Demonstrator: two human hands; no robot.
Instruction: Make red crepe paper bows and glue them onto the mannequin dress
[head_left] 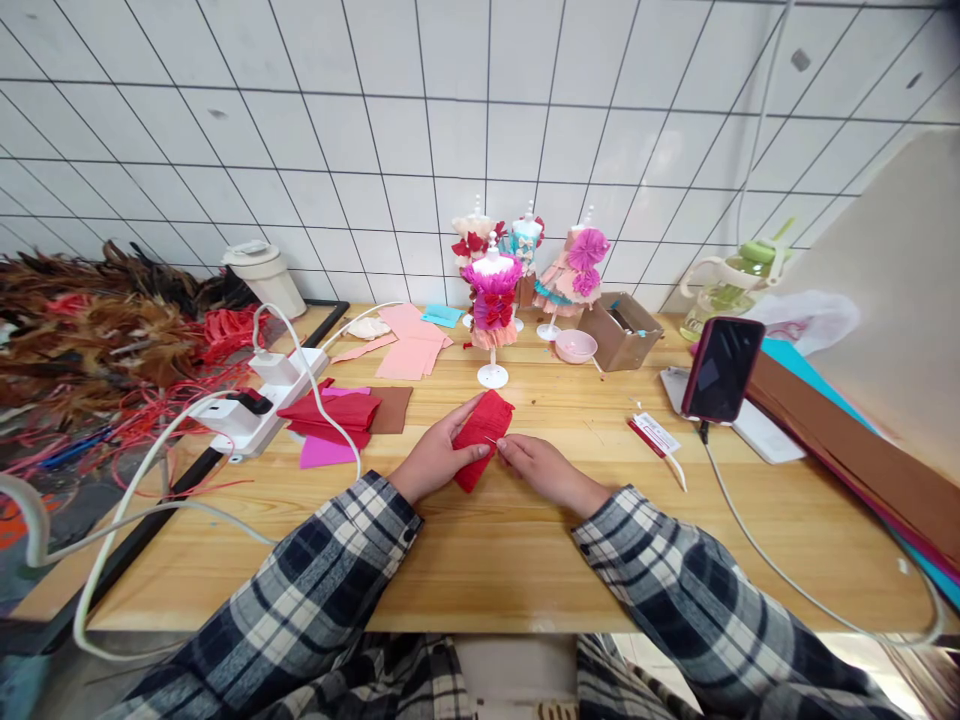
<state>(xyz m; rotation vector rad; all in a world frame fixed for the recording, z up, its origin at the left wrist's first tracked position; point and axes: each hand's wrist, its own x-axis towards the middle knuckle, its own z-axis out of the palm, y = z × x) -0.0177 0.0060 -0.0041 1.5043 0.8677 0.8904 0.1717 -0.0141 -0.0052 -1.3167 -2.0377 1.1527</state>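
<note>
A folded piece of red crepe paper [480, 430] is gripped in my left hand [439, 458], thumb across its front and fingers behind it. My right hand [546, 468] pinches a thin pale stick [491, 439] whose tip lies against the red paper; its exact kind is too small to make out. Just beyond the paper stands a small white dress form [493, 375] wearing a magenta, red and peach paper dress. To the left lie stacked red crepe paper pieces [334, 415], with magenta and brown sheets under and beside them.
More dressed forms [574, 265] stand behind, near a cardboard box [622, 335] and a pink bowl [576, 346]. Pink sheets [411, 345] lie at the back. A power strip [266, 405] with looping cables is on the left. A glue bottle [656, 437] and propped phone [722, 370] are right.
</note>
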